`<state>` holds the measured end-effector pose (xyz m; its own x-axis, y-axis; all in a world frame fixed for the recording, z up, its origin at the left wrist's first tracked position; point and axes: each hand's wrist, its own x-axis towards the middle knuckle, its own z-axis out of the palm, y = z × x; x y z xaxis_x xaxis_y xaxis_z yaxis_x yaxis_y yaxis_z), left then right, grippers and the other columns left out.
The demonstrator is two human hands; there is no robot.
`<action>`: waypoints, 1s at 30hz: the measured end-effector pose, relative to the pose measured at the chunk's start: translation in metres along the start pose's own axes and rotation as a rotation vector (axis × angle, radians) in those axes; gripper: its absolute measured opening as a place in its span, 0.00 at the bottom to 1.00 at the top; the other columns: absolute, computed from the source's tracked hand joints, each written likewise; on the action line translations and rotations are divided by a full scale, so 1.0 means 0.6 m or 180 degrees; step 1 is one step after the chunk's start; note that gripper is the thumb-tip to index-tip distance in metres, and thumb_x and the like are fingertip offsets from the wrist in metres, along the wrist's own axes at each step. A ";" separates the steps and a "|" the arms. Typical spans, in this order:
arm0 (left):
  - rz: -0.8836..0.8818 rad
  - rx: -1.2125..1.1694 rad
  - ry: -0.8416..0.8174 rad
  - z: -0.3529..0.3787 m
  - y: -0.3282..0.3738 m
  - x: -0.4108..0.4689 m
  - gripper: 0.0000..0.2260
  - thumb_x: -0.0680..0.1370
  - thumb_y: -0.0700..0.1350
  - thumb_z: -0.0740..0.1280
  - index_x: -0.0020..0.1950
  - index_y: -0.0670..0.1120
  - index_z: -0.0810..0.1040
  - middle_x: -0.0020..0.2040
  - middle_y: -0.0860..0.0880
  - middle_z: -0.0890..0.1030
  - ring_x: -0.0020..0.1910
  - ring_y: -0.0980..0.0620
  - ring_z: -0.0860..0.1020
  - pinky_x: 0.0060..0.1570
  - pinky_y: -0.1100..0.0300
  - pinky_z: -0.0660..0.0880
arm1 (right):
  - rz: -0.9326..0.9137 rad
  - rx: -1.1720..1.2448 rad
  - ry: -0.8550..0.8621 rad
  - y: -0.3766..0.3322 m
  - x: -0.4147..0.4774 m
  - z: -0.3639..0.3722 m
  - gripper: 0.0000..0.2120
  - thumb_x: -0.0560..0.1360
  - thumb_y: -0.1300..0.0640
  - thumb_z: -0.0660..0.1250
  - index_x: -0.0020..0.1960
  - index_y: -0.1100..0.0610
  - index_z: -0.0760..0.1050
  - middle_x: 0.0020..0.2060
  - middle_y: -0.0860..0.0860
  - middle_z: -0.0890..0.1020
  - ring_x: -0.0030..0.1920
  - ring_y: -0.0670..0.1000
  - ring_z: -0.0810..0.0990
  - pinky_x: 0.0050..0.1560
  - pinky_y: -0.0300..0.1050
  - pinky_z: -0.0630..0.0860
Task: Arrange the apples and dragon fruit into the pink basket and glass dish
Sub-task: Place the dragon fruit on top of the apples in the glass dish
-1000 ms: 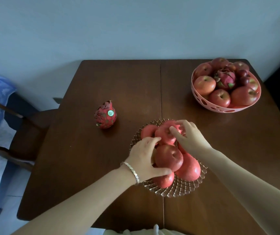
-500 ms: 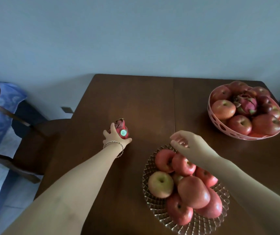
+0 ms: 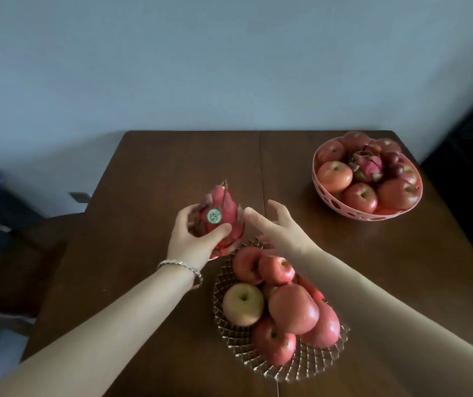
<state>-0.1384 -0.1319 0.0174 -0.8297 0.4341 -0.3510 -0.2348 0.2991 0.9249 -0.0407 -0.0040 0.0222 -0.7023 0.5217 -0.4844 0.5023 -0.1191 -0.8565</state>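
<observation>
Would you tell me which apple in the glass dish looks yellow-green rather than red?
The apple at the dish's left edge, stem dimple facing up; the others are red.

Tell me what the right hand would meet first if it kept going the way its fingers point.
Likely the dragon fruit held in the left hand; the right hand looks open, fingertips just beside it.

Dark wood table [image 3: 149, 173], seam down the middle. Pink basket [image 3: 344, 209] of fruit far right; glass dish [image 3: 324, 365] of apples near centre. Nothing else resting on it.
</observation>
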 end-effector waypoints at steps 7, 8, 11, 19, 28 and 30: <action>0.1078 0.1606 -0.0999 0.096 0.018 -0.102 0.43 0.67 0.55 0.74 0.74 0.54 0.53 0.73 0.52 0.65 0.68 0.53 0.70 0.62 0.61 0.73 | 0.0002 0.1414 0.0029 0.057 -0.070 -0.084 0.31 0.60 0.40 0.73 0.59 0.51 0.73 0.55 0.57 0.82 0.52 0.56 0.83 0.47 0.55 0.81; 0.1203 0.2005 -0.1012 0.101 0.009 -0.105 0.44 0.67 0.57 0.73 0.75 0.53 0.51 0.75 0.52 0.62 0.70 0.52 0.68 0.65 0.58 0.71 | -0.0012 0.1316 0.0163 0.068 -0.077 -0.101 0.30 0.59 0.40 0.72 0.58 0.50 0.73 0.55 0.57 0.82 0.51 0.56 0.83 0.47 0.55 0.81; 0.1958 0.3034 -0.1293 0.121 -0.028 -0.116 0.39 0.69 0.60 0.70 0.74 0.50 0.58 0.72 0.51 0.65 0.68 0.51 0.69 0.68 0.55 0.68 | -0.0055 0.1115 0.0332 0.096 -0.100 -0.148 0.24 0.59 0.42 0.69 0.53 0.47 0.74 0.54 0.55 0.82 0.50 0.55 0.83 0.46 0.56 0.81; 0.2196 0.4344 -0.1707 0.141 -0.083 -0.124 0.26 0.75 0.59 0.61 0.73 0.60 0.59 0.69 0.50 0.64 0.65 0.46 0.65 0.60 0.53 0.67 | 0.0321 0.0832 0.0577 0.150 -0.128 -0.185 0.24 0.62 0.43 0.69 0.56 0.48 0.72 0.53 0.55 0.81 0.49 0.55 0.82 0.45 0.53 0.81; 0.2486 0.3804 -0.1694 0.073 -0.127 -0.120 0.23 0.61 0.58 0.69 0.53 0.54 0.72 0.56 0.45 0.81 0.48 0.47 0.83 0.40 0.57 0.82 | 0.0654 0.0389 0.0340 0.156 -0.119 -0.157 0.34 0.56 0.37 0.70 0.60 0.49 0.73 0.52 0.55 0.81 0.49 0.57 0.83 0.45 0.55 0.82; 0.2524 0.3502 -0.1623 0.068 -0.144 -0.120 0.20 0.62 0.58 0.65 0.52 0.54 0.71 0.56 0.44 0.82 0.48 0.46 0.83 0.38 0.56 0.83 | 0.0717 0.0290 0.0277 0.154 -0.115 -0.145 0.31 0.60 0.38 0.71 0.60 0.50 0.72 0.51 0.55 0.81 0.49 0.57 0.83 0.47 0.56 0.82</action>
<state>-0.0376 -0.1546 -0.0433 -0.2318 0.9720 -0.0397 0.8874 0.2280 0.4007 0.0980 0.0226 -0.0082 -0.5298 0.5436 -0.6510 0.5908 -0.3142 -0.7431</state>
